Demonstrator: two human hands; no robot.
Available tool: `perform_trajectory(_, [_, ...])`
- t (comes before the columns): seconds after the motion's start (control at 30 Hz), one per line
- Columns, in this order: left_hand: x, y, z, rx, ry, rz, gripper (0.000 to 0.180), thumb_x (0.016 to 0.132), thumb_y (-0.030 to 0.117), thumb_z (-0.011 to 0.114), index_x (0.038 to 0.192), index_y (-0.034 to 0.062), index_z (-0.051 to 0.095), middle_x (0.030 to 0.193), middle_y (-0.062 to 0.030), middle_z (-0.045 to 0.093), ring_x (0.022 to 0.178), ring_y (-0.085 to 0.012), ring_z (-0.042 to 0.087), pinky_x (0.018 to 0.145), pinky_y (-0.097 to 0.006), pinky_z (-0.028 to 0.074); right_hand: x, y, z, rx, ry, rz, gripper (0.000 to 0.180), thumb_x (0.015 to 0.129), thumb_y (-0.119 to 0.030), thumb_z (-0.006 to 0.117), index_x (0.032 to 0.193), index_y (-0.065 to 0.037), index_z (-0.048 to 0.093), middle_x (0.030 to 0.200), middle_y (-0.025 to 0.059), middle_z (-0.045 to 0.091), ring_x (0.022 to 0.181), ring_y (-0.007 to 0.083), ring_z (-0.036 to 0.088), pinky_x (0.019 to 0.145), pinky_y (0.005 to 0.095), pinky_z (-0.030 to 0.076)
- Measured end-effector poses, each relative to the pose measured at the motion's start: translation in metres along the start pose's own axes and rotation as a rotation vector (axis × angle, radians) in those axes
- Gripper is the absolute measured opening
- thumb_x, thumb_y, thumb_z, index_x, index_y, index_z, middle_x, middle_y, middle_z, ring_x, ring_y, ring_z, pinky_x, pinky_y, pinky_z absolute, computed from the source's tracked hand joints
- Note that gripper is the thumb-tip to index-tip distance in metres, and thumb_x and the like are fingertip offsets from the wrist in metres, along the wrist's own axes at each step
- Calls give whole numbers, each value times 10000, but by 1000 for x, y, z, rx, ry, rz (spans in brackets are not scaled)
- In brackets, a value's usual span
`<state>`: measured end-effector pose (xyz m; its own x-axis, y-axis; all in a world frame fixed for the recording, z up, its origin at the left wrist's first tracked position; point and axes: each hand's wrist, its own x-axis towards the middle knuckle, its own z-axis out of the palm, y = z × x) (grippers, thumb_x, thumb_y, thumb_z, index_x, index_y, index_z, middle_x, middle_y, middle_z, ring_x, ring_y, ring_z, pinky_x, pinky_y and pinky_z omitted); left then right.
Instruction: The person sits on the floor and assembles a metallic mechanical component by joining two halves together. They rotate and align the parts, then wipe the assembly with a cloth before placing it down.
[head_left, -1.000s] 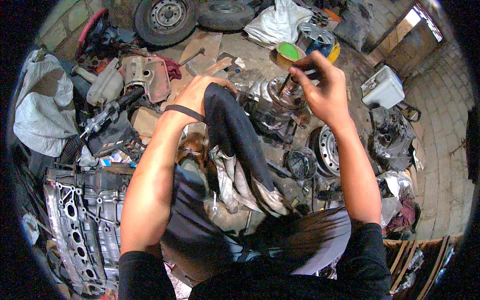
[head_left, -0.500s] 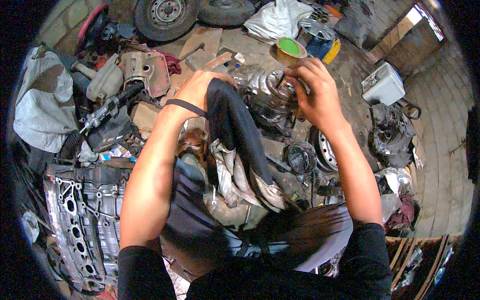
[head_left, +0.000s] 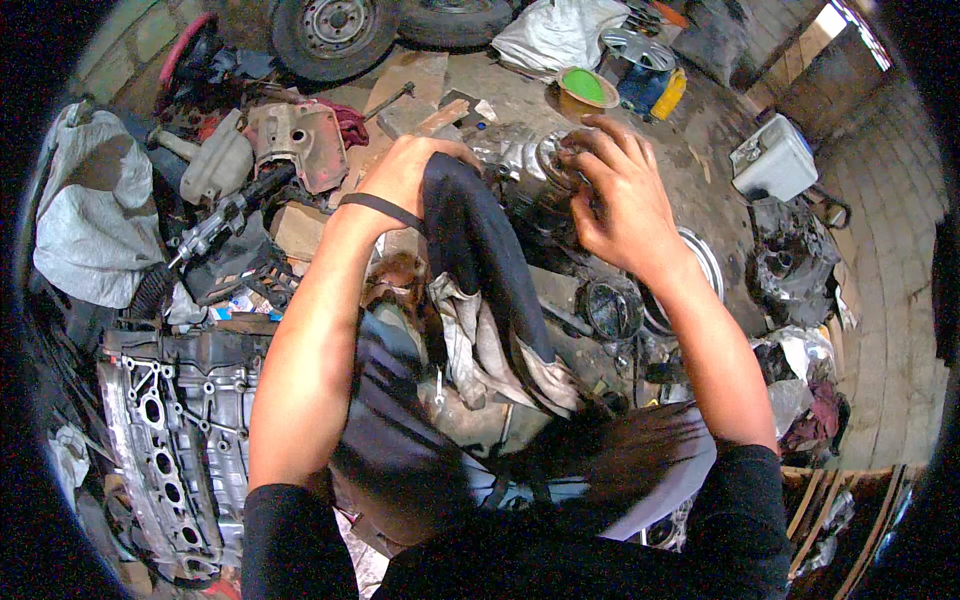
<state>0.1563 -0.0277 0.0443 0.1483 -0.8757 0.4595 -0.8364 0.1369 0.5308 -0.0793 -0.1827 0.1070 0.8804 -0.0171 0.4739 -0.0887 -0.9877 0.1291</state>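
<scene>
My left hand (head_left: 402, 170) lies beside the top of a dark fabric fold (head_left: 475, 235), its wrist crossed by a black band. One finger reaches over the fabric toward a rounded, greasy metal machine part (head_left: 530, 165); the other fingertips are hidden. On the right side of that part is my right hand (head_left: 625, 200), fingers bent and thumb drawn in toward them. Whatever is between those fingers is too small and dark to make out. Below the fabric hangs a stained whitish cloth (head_left: 465, 335).
An engine head (head_left: 175, 450) lies at lower left. Beyond the hands stand a wheel (head_left: 335, 30), a bowl with something green (head_left: 583, 92) and a yellow container (head_left: 668, 95). A white box (head_left: 775, 160) is at right, and a round black part (head_left: 610, 308) near my right forearm.
My right hand has shifted slightly right and down, off the top of the metal part to its right side, with its fingers more spread. The left hand stays against the fabric.
</scene>
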Motion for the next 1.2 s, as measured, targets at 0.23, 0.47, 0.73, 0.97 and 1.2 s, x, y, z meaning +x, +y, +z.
perform_trajectory(0.23, [-1, 18, 6, -367, 253, -222, 228, 687, 125, 749, 838, 4, 628, 761, -88, 655, 744, -163, 629, 694, -325, 501, -26, 12, -16, 62, 71, 48, 596, 727, 30, 563, 1295, -141, 613, 1334, 178, 518, 1295, 364, 453, 1072, 470, 387])
perform_trajectory(0.47, [-54, 61, 86, -395, 658, -383, 224, 743, 20, 722, 948, 14, 633, 891, -60, 687, 872, -153, 640, 813, -293, 509, -148, 89, 15, 133, 400, 592, 415, 808, -57, 591, 1223, -59, 616, 1160, 232, 595, 1090, 428, 584, 946, 460, 479])
perform_trajectory(0.73, [-62, 132, 191, -1533, -87, -757, 435, 972, 212, 530, 1344, -13, 528, 1296, -138, 612, 1186, -240, 588, 1054, -368, 440, -353, 136, 166, 94, 29, 1446, 189, 857, -152, 629, 969, -28, 717, 938, 237, 698, 933, 386, 681, 823, 457, 522])
perform_trajectory(0.97, [-117, 119, 309, -795, -290, -311, 443, 996, 244, 532, 1390, 42, 518, 1352, -105, 584, 1215, -228, 559, 1055, -354, 427, -429, 94, 239, 95, -694, 1228, 424, 736, -161, 752, 1124, -25, 647, 1149, 178, 662, 1132, 379, 599, 959, 460, 492])
perform_trajectory(1.2, [-128, 75, 330, -1643, -315, -1063, 362, 973, 73, 548, 1329, 8, 548, 1255, -95, 639, 1104, -185, 606, 966, -310, 473, -407, 111, 290, -145, -720, 970, 191, 854, -145, 579, 945, -99, 741, 1032, 106, 724, 1182, 267, 576, 1000, 421, 400])
